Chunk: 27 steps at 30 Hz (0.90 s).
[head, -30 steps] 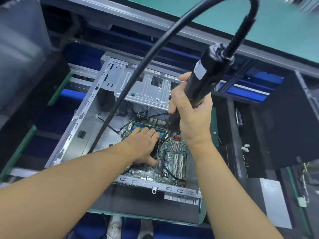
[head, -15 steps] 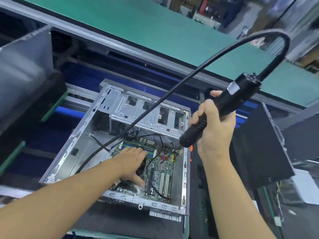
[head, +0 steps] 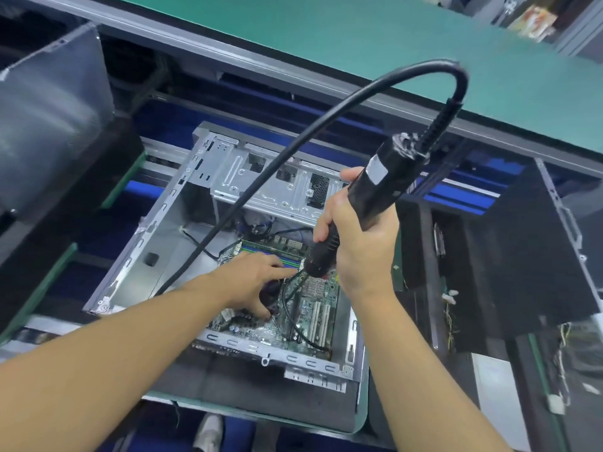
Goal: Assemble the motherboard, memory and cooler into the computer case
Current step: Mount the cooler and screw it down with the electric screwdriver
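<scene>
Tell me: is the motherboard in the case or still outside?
In. The motherboard lies flat on the floor of the open computer case, inside its metal walls; the right hand holds the electric screwdriver over it.

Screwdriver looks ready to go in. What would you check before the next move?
1. Right hand grips screwdriver: ok.
2. Left hand rests on dark part on motherboard: ok.
3. Motherboard lies inside case: ok.
4. Bit seated on a screw: cannot tell, tip blurred.
5. Thin cable clear of the tip: not ok, it runs right beside it.
</scene>
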{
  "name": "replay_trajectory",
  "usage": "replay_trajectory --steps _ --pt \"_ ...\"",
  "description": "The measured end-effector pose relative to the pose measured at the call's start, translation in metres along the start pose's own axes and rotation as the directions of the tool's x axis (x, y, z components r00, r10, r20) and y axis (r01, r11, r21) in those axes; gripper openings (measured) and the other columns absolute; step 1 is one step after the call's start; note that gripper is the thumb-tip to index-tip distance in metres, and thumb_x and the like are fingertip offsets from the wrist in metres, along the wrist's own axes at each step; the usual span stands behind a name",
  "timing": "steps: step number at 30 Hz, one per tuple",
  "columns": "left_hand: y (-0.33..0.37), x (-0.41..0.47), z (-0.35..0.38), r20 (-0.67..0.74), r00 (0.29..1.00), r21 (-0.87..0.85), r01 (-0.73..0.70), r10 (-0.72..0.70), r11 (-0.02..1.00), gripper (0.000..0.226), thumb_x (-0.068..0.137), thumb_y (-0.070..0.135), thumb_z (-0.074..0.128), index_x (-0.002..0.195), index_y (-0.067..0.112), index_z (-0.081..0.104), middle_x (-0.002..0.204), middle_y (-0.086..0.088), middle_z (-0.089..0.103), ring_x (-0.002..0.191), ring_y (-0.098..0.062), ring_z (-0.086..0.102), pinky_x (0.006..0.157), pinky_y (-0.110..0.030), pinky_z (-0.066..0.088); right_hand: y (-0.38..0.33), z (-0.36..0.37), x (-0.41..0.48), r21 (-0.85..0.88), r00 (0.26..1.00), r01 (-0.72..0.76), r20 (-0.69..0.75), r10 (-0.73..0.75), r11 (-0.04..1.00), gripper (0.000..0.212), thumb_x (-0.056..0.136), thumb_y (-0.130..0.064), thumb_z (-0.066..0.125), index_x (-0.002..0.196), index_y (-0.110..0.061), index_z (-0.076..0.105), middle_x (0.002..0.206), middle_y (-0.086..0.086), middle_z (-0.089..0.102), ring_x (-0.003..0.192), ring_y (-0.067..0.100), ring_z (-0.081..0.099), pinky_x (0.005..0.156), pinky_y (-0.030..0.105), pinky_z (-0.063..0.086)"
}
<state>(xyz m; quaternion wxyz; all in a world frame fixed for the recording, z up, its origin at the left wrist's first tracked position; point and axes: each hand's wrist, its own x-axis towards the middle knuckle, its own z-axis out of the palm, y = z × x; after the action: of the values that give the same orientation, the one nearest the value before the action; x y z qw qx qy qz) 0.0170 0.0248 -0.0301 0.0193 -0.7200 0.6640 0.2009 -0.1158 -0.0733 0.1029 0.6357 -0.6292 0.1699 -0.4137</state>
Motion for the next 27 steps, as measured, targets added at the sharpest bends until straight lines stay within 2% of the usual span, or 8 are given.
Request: replay_trajectory --steps 5,18,27 --pt "-0.001 -0.001 -0.001 0.0 1.0 0.006 0.0 0.0 1.0 0.096 0.066 0.057 0.078 0.149 0.037 0.033 0.143 0.006 0.044 0.126 -0.018 0.046 0.1 -0.038 0.042 0.012 0.002 -0.003 0.017 1.0 -0.017 -0.011 0.017 1.0 0.023 0.09 -0.017 0.059 0.103 -0.036 0.061 0.056 -0.002 0.052 0.049 0.026 0.05 0.058 0.032 0.046" --pt "-0.003 0.004 -0.003 0.028 0.999 0.021 0.015 -0.015 1.0 0.1 0.069 0.061 0.075 0.152 0.04 0.024 0.137 0.005 0.048 0.123 -0.018 0.049 0.097 -0.037 0.044 0.017 0.0 0.002 0.062 1.0 0.009 -0.018 -0.008 0.998 0.023 0.089 -0.009 0.055 0.109 -0.021 0.057 0.062 -0.001 0.053 0.046 0.025 0.049 0.055 0.036 0.043" --pt "-0.003 0.003 -0.004 0.032 0.999 0.032 0.013 -0.014 0.999 0.101 0.071 0.063 0.073 0.153 0.04 0.019 0.14 0.004 0.046 0.126 -0.018 0.047 0.098 -0.039 0.045 0.017 -0.002 0.002 0.057 1.0 0.007 -0.027 -0.005 0.998 0.021 0.091 -0.013 0.056 0.111 -0.018 0.055 0.065 0.003 0.053 0.046 0.024 0.05 0.056 0.036 0.044"
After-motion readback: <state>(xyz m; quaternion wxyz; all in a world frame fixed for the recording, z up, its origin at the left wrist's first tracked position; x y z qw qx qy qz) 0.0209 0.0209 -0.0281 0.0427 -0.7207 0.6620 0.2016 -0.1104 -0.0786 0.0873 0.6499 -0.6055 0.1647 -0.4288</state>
